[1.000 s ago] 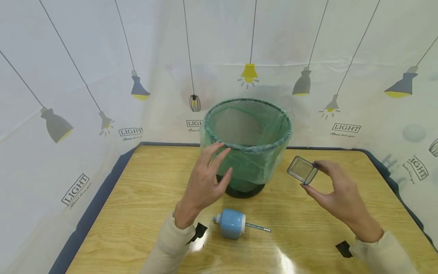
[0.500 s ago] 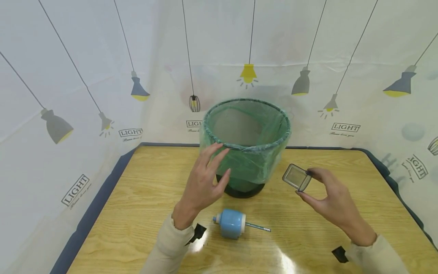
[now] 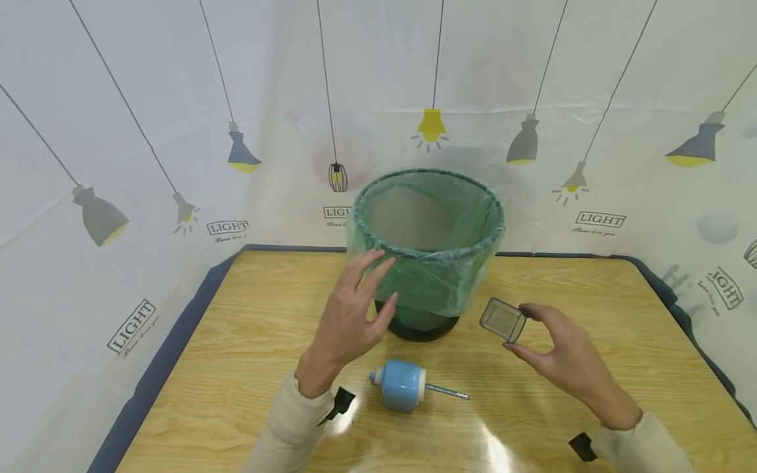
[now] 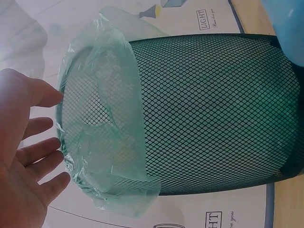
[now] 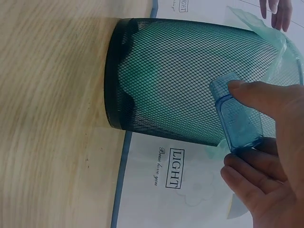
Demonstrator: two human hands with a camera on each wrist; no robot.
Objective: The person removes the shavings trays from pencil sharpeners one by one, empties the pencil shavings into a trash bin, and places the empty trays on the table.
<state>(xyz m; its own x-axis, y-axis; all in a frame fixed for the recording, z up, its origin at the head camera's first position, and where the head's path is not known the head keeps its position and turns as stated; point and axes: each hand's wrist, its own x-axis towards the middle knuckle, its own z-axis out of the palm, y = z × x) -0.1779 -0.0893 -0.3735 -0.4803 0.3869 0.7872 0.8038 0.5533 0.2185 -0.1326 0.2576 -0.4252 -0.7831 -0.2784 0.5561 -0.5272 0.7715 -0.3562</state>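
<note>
My right hand (image 3: 570, 361) pinches a small clear plastic shavings box (image 3: 503, 320) between thumb and fingers, above the table and to the right of the bin. In the right wrist view the box (image 5: 242, 121) looks bluish and see-through. A mesh wastebasket (image 3: 422, 289), lined with a thin green bag folded over its rim, stands upright. By its near left rim my left hand (image 3: 351, 318) hovers with fingers spread and relaxed; whether the fingertips touch the bag cannot be told. On the table in front lies a blue pencil sharpener (image 3: 401, 386), with a pencil (image 3: 447, 391) sticking out of it.
The wooden table (image 3: 236, 368) has a dark blue edge along the back and sides. White sheeting (image 3: 284, 79) printed with hanging lamps surrounds it. A few dark specks lie on the wood near the sharpener.
My right hand has moved left and toward me, lower in the head view, bringing the shavings box closer to the wastebasket's near side. My left hand has stayed almost still.
</note>
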